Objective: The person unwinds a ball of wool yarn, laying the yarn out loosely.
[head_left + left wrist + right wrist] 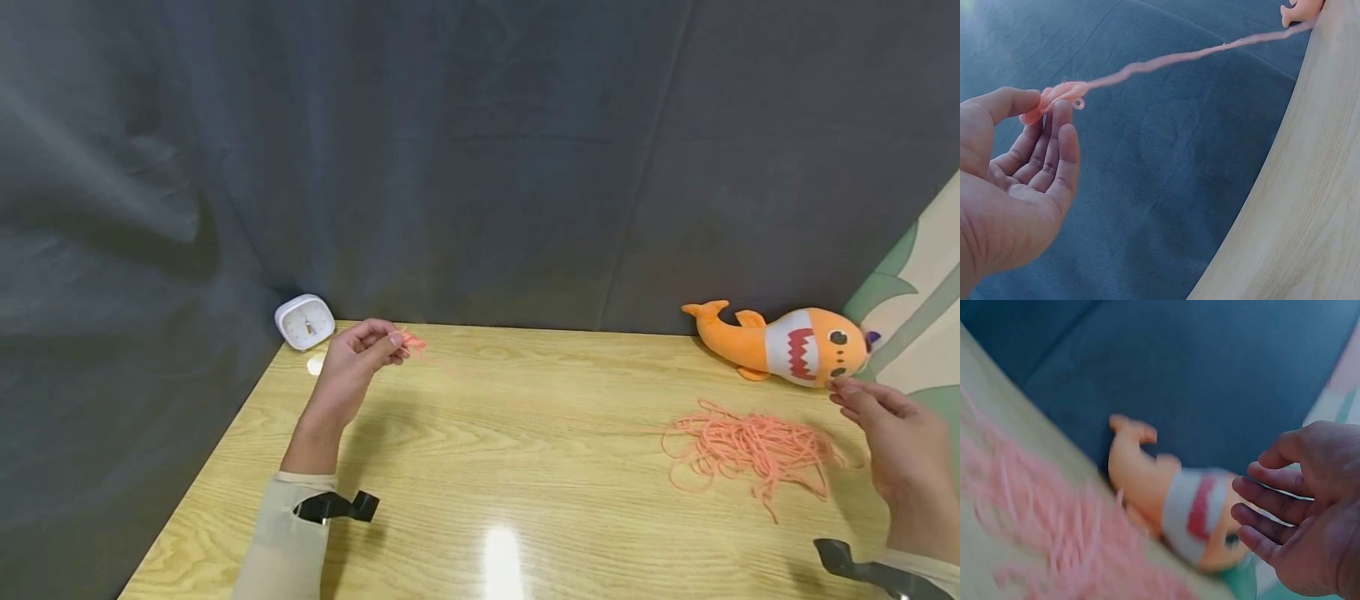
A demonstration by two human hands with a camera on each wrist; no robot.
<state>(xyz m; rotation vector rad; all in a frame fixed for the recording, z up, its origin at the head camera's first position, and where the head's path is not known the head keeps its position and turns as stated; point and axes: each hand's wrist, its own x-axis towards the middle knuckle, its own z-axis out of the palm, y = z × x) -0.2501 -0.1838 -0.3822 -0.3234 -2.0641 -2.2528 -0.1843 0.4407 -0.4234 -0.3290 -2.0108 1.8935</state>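
Observation:
My left hand (352,367) pinches a small bunch of coral-pink yarn (1060,99) between thumb and fingertips, above the far left part of the table. From the bunch, a strand of yarn (1179,57) runs taut to the right in the left wrist view. A loose tangled pile of the same yarn (757,454) lies on the table at the right. Beside that pile is my right hand (903,433), raised with its fingers loosely bent. The right wrist view shows nothing between those fingers (1272,500).
An orange plush shark (783,346) with a white belly lies at the back right of the wooden table (450,483). In the back left corner stands a white clock (305,322). Dark cloth (465,167) hangs behind the table and along its left.

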